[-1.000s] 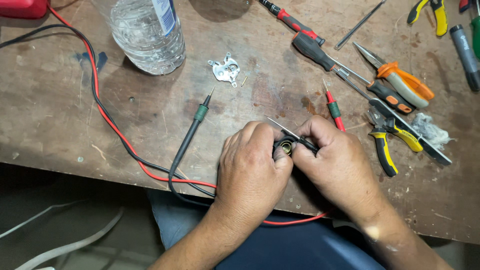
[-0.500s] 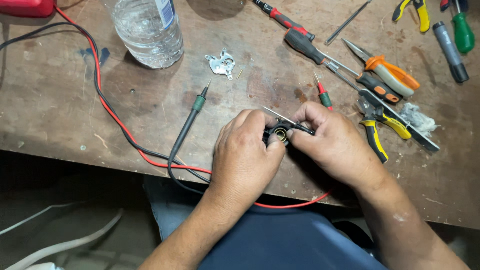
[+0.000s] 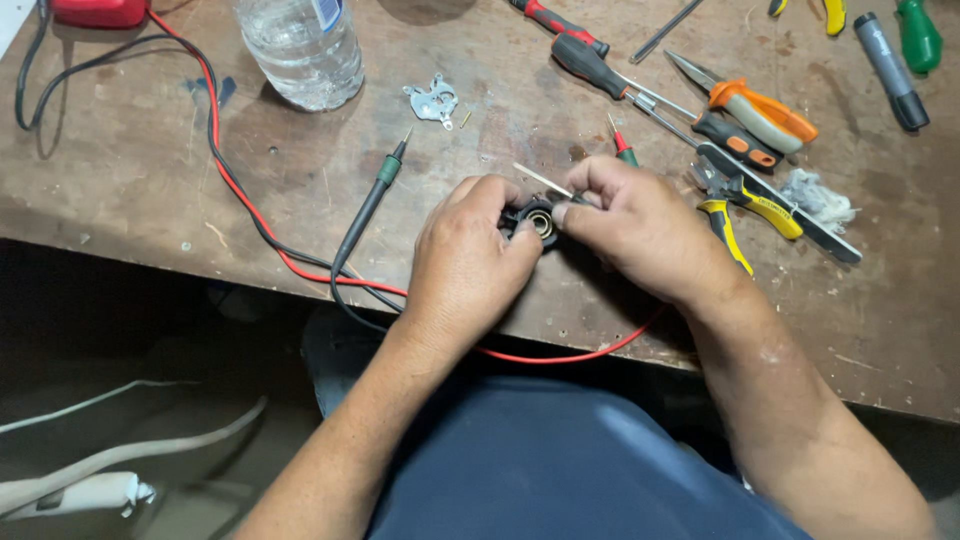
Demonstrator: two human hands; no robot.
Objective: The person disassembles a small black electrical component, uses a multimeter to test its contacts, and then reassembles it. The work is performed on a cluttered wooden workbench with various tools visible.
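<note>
Both hands meet over the front part of a worn wooden bench (image 3: 120, 190). My left hand (image 3: 465, 260) grips a small black round part (image 3: 533, 218) with a brass-coloured centre. My right hand (image 3: 635, 225) pinches a thin metal rod (image 3: 540, 180) whose inner end sits at the black part. The rod's other end sticks out to the upper left. A black test probe (image 3: 372, 200) lies just left of my left hand, and a red-tipped probe (image 3: 622, 148) lies just behind my right hand.
A clear water bottle (image 3: 300, 45) stands at the back left. Red and black leads (image 3: 230, 190) run to a red meter (image 3: 100, 10). A small metal bracket (image 3: 433, 100) lies behind. Screwdrivers (image 3: 590, 60), orange-handled pliers (image 3: 755, 105) and yellow-handled pliers (image 3: 735, 215) lie to the right.
The view has shifted slightly, so the bench sits a little higher in the picture. Both hands stay together on the black part and the rod.
</note>
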